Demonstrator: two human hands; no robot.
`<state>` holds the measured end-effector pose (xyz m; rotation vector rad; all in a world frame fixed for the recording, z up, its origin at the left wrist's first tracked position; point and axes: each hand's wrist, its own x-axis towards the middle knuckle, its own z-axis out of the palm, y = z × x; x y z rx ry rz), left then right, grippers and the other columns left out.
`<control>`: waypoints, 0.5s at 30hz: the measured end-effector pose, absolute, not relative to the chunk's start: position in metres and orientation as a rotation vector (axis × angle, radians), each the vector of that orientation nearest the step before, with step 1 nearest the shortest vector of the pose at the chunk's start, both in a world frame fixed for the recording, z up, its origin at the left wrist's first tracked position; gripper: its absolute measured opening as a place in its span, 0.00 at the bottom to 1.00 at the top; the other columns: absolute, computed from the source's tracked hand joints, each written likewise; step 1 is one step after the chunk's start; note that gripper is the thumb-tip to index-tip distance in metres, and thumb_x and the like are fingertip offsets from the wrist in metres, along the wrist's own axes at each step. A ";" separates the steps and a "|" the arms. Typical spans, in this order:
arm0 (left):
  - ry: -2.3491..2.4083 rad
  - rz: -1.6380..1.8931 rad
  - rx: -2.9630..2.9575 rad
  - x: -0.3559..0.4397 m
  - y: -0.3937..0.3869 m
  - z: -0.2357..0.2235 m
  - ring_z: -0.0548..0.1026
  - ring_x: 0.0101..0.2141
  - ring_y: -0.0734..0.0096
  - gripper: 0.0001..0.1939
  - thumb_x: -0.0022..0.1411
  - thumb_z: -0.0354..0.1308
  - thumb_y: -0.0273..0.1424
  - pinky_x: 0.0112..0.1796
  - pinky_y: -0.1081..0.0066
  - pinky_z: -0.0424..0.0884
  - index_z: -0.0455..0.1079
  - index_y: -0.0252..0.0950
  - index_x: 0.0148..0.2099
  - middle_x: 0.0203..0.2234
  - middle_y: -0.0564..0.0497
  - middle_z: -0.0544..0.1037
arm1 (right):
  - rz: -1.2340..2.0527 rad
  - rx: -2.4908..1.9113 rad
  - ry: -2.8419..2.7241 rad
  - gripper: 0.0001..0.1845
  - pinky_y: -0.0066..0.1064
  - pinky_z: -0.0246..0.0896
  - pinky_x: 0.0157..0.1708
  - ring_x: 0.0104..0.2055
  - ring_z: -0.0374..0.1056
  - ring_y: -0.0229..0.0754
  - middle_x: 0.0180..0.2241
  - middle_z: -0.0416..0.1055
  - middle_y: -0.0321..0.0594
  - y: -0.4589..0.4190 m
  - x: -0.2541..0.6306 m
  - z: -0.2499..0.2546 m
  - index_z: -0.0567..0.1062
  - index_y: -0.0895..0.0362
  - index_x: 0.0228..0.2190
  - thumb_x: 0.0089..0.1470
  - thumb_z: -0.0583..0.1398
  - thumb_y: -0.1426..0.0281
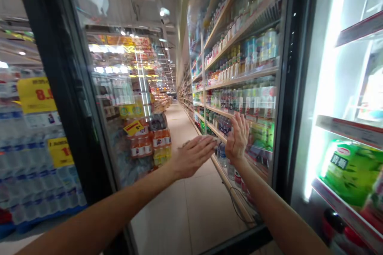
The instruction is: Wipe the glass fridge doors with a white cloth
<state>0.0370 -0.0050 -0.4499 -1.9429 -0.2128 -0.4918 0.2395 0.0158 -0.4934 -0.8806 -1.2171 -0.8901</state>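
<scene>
In front of me is a glass door (191, 211) in a black frame, standing open. My left hand (194, 157) reaches across to the middle of the pane, fingers stretched to the right. Under it lies a pale, folded cloth (186, 143), mostly hidden by the hand and held to the glass. My right hand (237, 137) is raised just right of it, fingers upward and its side or palm at the glass. Nothing shows in that hand. Whether it fully touches the pane I cannot tell.
A lit cooler with shelves and a green packet (344, 167) stands at the right. Beyond the glass, bottle shelves (239, 73) line an aisle. Packs of orange drinks (161, 137) and water bottles (38, 191) are stacked at left. A dark cable (236, 203) shows low down.
</scene>
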 end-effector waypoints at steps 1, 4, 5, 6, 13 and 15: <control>-0.255 -0.530 -1.923 0.039 -0.004 -0.443 0.52 0.61 0.64 0.22 0.63 0.44 0.28 0.59 0.62 0.48 0.56 0.33 0.60 0.60 0.48 0.57 | -0.888 -0.876 -1.216 0.26 0.50 0.43 0.60 0.64 0.48 0.47 0.59 0.58 0.46 0.016 0.239 -0.493 0.56 0.54 0.58 0.57 0.46 0.71; -0.485 -0.773 -1.823 0.045 0.002 -0.412 0.48 0.62 0.61 0.24 0.64 0.44 0.28 0.60 0.58 0.47 0.53 0.34 0.61 0.61 0.47 0.56 | -0.880 -0.863 -1.201 0.26 0.50 0.43 0.60 0.64 0.47 0.47 0.59 0.58 0.46 0.016 0.239 -0.493 0.57 0.54 0.57 0.57 0.45 0.70; -0.529 -0.840 -1.799 0.047 0.003 -0.406 0.47 0.62 0.60 0.24 0.63 0.44 0.28 0.60 0.57 0.47 0.53 0.34 0.61 0.61 0.46 0.56 | -0.878 -0.861 -1.197 0.26 0.51 0.43 0.60 0.64 0.47 0.47 0.58 0.58 0.46 0.016 0.239 -0.493 0.57 0.54 0.57 0.57 0.45 0.70; -0.543 -0.867 -1.793 0.048 0.004 -0.406 0.46 0.62 0.60 0.24 0.63 0.44 0.28 0.60 0.56 0.47 0.53 0.33 0.61 0.61 0.46 0.56 | -0.874 -0.862 -1.194 0.26 0.50 0.43 0.60 0.64 0.47 0.47 0.58 0.58 0.46 0.016 0.239 -0.493 0.57 0.54 0.57 0.57 0.45 0.70; -0.230 -0.545 -1.928 0.046 -0.001 -0.439 0.52 0.61 0.63 0.23 0.62 0.46 0.27 0.59 0.62 0.49 0.57 0.33 0.59 0.60 0.47 0.58 | -0.879 -0.873 -1.223 0.27 0.50 0.43 0.59 0.64 0.47 0.46 0.59 0.57 0.45 0.016 0.241 -0.494 0.55 0.54 0.58 0.56 0.44 0.71; -0.365 -0.684 -1.867 0.046 0.002 -0.419 0.51 0.61 0.61 0.24 0.62 0.47 0.26 0.59 0.60 0.48 0.55 0.33 0.60 0.60 0.46 0.57 | -0.875 -0.863 -1.212 0.27 0.50 0.43 0.60 0.64 0.47 0.46 0.59 0.57 0.45 0.016 0.241 -0.494 0.55 0.54 0.58 0.56 0.44 0.71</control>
